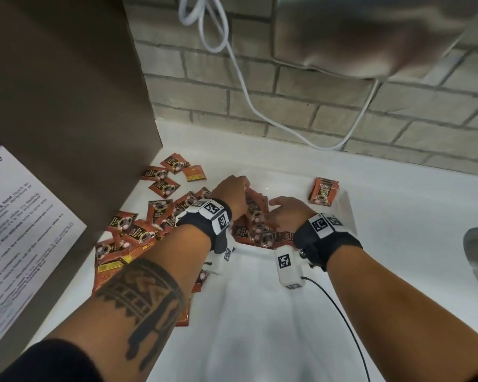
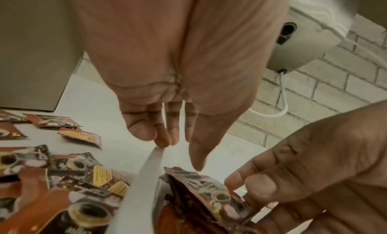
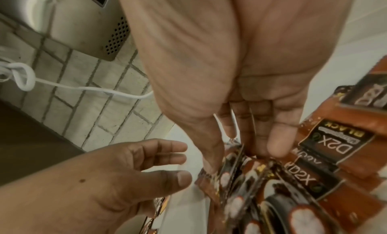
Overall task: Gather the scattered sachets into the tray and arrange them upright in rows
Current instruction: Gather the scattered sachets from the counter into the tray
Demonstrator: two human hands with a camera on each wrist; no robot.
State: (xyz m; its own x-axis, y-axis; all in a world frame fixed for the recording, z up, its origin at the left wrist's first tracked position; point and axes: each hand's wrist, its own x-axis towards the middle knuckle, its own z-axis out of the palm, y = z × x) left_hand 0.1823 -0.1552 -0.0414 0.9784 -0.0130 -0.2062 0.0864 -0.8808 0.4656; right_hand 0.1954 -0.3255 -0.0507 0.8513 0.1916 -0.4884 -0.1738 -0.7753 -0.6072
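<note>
Early going: one small upright bunch stands at the tray's far right, while many sachets lie loose on the table. The right hand seemingly pinches a bundle inside the tray; the left hand hovers, fingers relaxed.

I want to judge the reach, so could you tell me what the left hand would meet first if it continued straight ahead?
Probably bare tray floor, then the brick wall; depth is unclear. The left hand points away, fingers over the tray's rim.

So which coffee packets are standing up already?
The little stack of sachets at the tray's far right corner stands upright, alone; the others lie flat or jumbled.
</note>
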